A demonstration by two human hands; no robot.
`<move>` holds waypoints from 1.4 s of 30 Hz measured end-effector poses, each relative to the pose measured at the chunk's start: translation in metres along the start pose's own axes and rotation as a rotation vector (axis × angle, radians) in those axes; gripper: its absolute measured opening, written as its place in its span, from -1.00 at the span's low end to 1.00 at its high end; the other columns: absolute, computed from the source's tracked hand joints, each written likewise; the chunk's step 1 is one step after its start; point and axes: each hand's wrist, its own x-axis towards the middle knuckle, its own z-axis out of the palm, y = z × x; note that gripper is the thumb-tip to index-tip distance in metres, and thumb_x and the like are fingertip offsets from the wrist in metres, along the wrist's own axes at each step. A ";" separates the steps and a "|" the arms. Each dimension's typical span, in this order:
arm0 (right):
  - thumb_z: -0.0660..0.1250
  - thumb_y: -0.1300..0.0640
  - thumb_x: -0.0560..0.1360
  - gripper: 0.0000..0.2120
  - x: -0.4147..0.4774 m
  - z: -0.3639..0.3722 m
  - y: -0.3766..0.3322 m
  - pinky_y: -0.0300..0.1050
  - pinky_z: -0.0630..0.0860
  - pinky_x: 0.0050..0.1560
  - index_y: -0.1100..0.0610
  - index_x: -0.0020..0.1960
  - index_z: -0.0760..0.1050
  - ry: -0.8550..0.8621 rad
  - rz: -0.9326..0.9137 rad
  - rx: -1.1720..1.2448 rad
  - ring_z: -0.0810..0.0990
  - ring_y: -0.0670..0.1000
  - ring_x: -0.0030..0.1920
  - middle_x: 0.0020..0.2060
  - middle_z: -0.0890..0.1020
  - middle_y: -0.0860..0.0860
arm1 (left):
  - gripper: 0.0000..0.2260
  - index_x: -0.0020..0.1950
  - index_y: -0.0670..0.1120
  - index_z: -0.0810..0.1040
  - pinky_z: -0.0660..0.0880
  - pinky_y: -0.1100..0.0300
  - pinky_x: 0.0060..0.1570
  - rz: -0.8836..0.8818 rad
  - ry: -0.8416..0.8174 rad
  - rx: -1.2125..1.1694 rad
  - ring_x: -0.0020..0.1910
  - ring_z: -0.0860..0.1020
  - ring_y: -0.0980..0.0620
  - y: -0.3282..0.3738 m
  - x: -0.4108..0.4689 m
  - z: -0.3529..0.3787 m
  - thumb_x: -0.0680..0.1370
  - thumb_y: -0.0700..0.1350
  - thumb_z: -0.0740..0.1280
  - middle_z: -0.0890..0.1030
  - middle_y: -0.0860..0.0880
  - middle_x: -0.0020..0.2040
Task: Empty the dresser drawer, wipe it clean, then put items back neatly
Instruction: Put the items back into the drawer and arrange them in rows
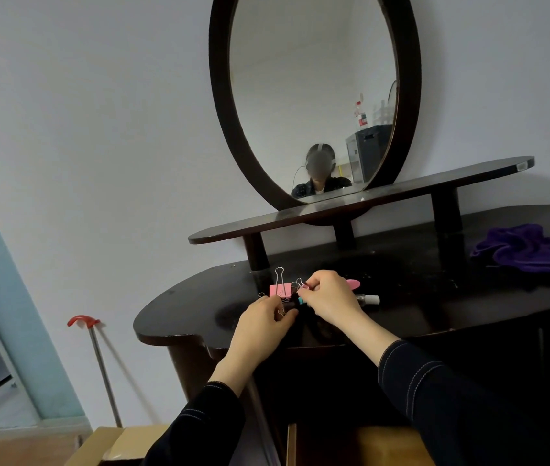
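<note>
On the dark dresser top (418, 290) lies a small pile of items: a pink binder clip (280, 290) with its wire handle upright, a pink oblong item (352, 283), and a small tube with a white cap (369, 299). My left hand (262, 326) curls its fingers on a small dark binder clip (283, 311) at the pile's near side. My right hand (329, 297) pinches another small clip (300, 284) by its wire handle. A purple cloth (525, 248) lies crumpled at the dresser's right. The open drawer (361, 445) shows at the bottom edge, under my arms.
An oval mirror (314, 95) in a dark frame stands behind a raised shelf (367, 203). A metal pole with a red hook (99, 361) leans on the wall at left. A cardboard box (112, 445) sits on the floor.
</note>
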 end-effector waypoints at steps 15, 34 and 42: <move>0.40 0.10 0.53 -0.88 0.000 -0.001 0.003 -0.17 0.55 -0.41 0.09 -0.17 0.60 -0.010 0.061 0.150 0.56 -0.15 -0.50 -0.38 0.68 0.03 | -0.61 -0.39 -0.08 0.28 0.24 0.29 -0.46 -0.368 0.228 -0.394 -0.47 0.29 0.12 0.002 0.028 -0.005 0.61 -0.08 0.28 0.33 0.04 -0.49; 0.35 0.02 0.60 -0.85 0.006 0.001 0.002 -0.39 0.45 -0.17 -0.02 0.14 0.62 0.148 -0.125 0.022 0.53 -0.18 -0.11 -0.04 0.53 -0.14 | -0.69 -0.17 -0.22 0.52 0.49 0.08 -0.19 -0.870 0.117 -2.056 -0.27 0.56 -0.09 0.079 0.056 0.025 0.66 -0.08 0.16 0.56 -0.16 -0.27; 0.30 0.16 0.60 -0.77 0.001 -0.003 0.000 -0.08 0.62 -0.05 -0.08 0.16 0.64 0.154 -0.125 -0.135 0.57 -0.09 -0.04 0.08 0.47 -0.09 | -0.71 -0.17 -0.20 0.47 0.48 0.07 -0.15 -0.890 0.126 -2.082 -0.21 0.52 -0.10 0.078 0.054 0.024 0.66 -0.09 0.14 0.52 -0.16 -0.23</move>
